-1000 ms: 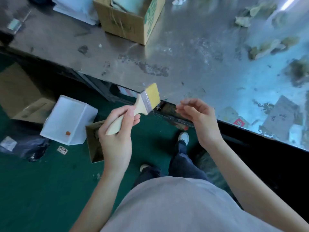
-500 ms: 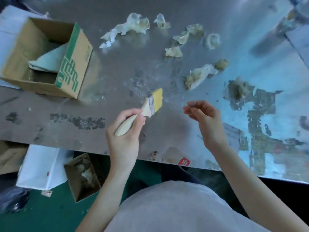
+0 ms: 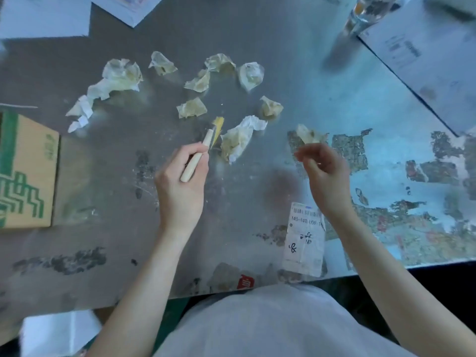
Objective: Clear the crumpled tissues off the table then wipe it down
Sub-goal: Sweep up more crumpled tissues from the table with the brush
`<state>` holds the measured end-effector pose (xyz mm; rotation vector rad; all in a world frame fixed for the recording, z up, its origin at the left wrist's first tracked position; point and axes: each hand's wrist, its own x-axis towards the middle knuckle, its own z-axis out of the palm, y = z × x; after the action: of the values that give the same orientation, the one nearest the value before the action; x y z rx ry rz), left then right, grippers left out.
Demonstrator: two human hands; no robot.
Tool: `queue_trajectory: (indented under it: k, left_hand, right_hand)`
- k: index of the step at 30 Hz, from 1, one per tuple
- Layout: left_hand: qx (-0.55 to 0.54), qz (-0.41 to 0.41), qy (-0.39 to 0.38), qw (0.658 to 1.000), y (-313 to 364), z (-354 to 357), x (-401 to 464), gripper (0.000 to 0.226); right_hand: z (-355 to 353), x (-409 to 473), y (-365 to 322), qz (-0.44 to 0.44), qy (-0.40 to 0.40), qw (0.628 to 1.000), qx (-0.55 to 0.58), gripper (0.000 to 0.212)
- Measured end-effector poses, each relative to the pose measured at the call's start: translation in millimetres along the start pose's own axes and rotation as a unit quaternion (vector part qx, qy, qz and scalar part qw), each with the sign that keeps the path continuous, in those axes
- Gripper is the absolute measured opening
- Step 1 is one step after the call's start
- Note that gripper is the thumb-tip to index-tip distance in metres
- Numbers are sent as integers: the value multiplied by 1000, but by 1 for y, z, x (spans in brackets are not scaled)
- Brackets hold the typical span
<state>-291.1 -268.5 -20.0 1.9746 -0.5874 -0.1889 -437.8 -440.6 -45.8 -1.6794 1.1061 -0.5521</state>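
Observation:
Several crumpled, stained tissues lie scattered on the worn metal table: a large one at the left, one in the middle, one further right. My left hand grips the wooden handle of a small brush. Its yellow bristles point away from me and sit just left of the middle tissue. My right hand hovers over the table with loosely curled fingers and holds nothing. Its fingertips are just short of the right tissue.
A cardboard box with green print stands at the left edge. A paper label is stuck near the front edge. A clear bottle and a printed sheet lie at the back right, white papers at the back left.
My view swung from the floor and table edge up onto the tabletop. Both hands moved forward over the table; the brush now reaches the tissues.

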Motion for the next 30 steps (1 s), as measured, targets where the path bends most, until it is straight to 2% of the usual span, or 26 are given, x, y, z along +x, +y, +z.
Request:
queue_trajectory:
  k: [9,13,18,26,30]
  left_hand:
    - [27,-19,-41,999,-12,20,16,7]
    - [4,-37,-55,998,-11,28,17,8]
    - [-47,-67,-68,994,0,45,12,7]
    - [-124,-97,-118,980,16,80,0,10]
    - [-177,-140,-143,964,18,90,-4,11]
  right_hand:
    - [-7,15,16,-18,87,994,-66,28]
    - [-3,23,23,13,51,993,-106,30]
    - [3,23,26,29,15,992,-126,42]
    - [3,22,27,51,0,994,-97,41]
    - [7,21,23,56,-13,995,-78,40]
